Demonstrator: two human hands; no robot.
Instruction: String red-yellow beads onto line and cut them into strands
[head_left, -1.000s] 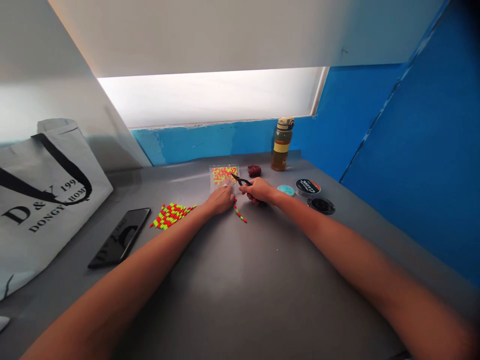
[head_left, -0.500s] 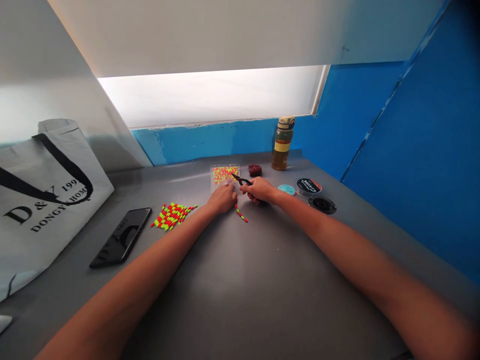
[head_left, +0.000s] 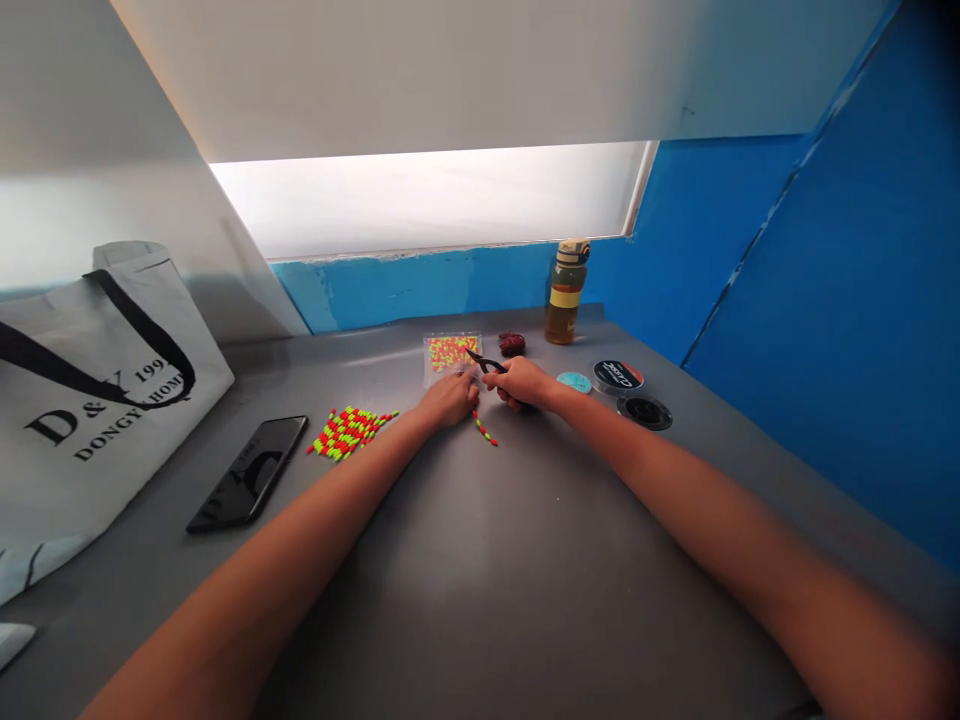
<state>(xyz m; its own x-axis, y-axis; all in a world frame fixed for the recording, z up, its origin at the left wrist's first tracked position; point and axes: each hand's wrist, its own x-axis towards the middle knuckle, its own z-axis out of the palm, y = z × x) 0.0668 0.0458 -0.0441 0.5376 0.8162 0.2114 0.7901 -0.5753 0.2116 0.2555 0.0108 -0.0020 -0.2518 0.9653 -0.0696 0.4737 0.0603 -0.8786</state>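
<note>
My right hand (head_left: 517, 382) is closed around the handles of dark pliers (head_left: 487, 364), whose pointed jaws aim left over the edge of a clear bag of red and yellow beads (head_left: 452, 352). Just left of it, my left hand (head_left: 451, 398) is closed in a pinch at the near edge of that bag. A short strand of red and yellow-green beads (head_left: 486, 431) trails from its fingers onto the table. The pinched end of the strand is hidden by the fingers. Beyond the pliers lies a dark red bundle of cord (head_left: 512, 344).
On the grey table (head_left: 480, 580), a woven red and yellow-green bead piece (head_left: 349, 433) and a black phone (head_left: 251, 475) lie left. A white tote bag (head_left: 97, 400) stands far left. Right are a bottle (head_left: 566, 295), a light blue disc (head_left: 574, 382) and line spools (head_left: 618, 375).
The whole view has shifted slightly. Both hands, the pliers and the bead strand keep nearly the same places relative to one another.
</note>
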